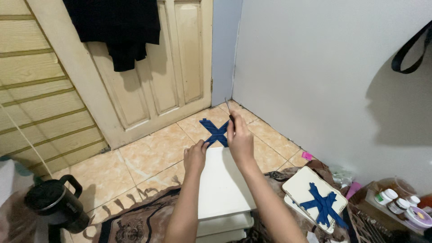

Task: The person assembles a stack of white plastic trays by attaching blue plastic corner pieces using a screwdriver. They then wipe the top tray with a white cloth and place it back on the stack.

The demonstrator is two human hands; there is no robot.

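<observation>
My left hand (pixel 196 156) holds the far edge of a white rectangular panel (pixel 223 184) that bears a blue cross-shaped piece (pixel 215 132) at its far end. My right hand (pixel 239 137) grips a thin tool with a dark handle and metal shaft (pixel 229 110), its lower end at the blue cross. More white panels (pixel 225 225) are stacked beneath the one I hold.
Another white panel with a blue cross (pixel 317 196) lies at the right on a patterned rug (pixel 135 220). Small jars (pixel 396 202) stand at the far right. A black mug (pixel 56 204) sits lower left. A cream door (pixel 148 67) with dark clothes (pixel 118 27) hanging, tiled floor (pixel 148 157), white wall (pixel 324 67).
</observation>
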